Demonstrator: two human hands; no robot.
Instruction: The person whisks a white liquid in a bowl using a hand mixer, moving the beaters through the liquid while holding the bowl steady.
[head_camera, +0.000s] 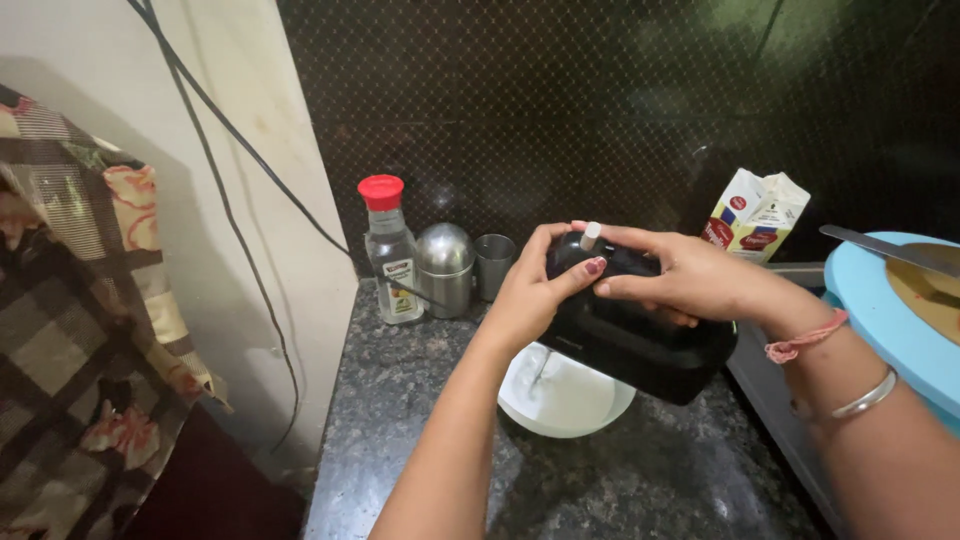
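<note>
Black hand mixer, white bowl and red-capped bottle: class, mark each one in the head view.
Black hand mixer (640, 345): head view, on its body's side.
White bowl (565, 400): head view, on its inside.
Red-capped bottle (392, 270): head view, on its clear body.

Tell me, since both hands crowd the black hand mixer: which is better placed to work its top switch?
Probably the left hand: its thumb lies beside the white switch on the black hand mixer. The right hand wraps the handle, steadying it over the white bowl.

counter (420, 400): dark speckled granite, carrying everything
bowl (566, 400): white, sitting in the middle
bottle (390, 250): clear, red cap, standing at the back
steel container (445, 265): standing beside the bottle
carton (757, 215): standing at the back right
</note>
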